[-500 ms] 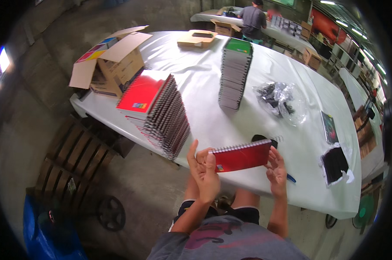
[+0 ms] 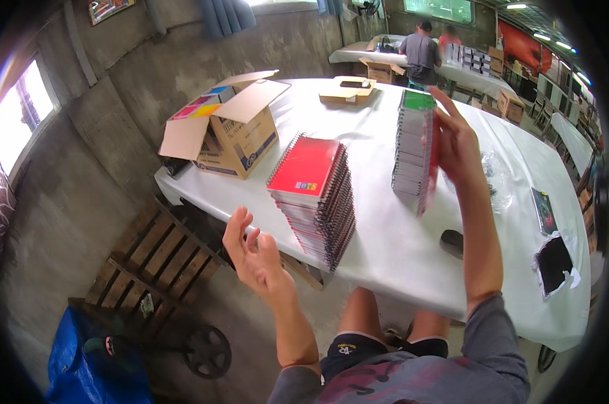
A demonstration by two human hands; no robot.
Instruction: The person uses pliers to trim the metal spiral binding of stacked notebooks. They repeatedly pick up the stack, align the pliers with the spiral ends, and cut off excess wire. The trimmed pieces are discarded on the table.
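Observation:
My right hand (image 2: 456, 141) reaches out over the table, gripping a red spiral notebook (image 2: 428, 165) that is blurred and seen nearly edge-on. It stands against the right side of a tall stack of spiral notebooks (image 2: 409, 145) with a green cover on top. Whether the two touch, I cannot tell. My left hand (image 2: 256, 256) is raised with fingers apart and nothing in it, left of a tall stack of red spiral notebooks (image 2: 312, 168). The red stack stands near the table's front edge, its sides slightly uneven.
White sheeting covers the table (image 2: 385, 236). On it are an open carton (image 2: 240, 141), a shallow cardboard box (image 2: 345, 95), clear plastic wrap (image 2: 496, 178), a black mouse-like object (image 2: 452, 241) and a black pad (image 2: 553, 266). A wooden pallet (image 2: 163, 249) lies left; people work far off.
The red notebook, held between both hands before, has gone up and forward in my right hand to the green-topped stack. My left hand has let go and moved left. The view has shifted.

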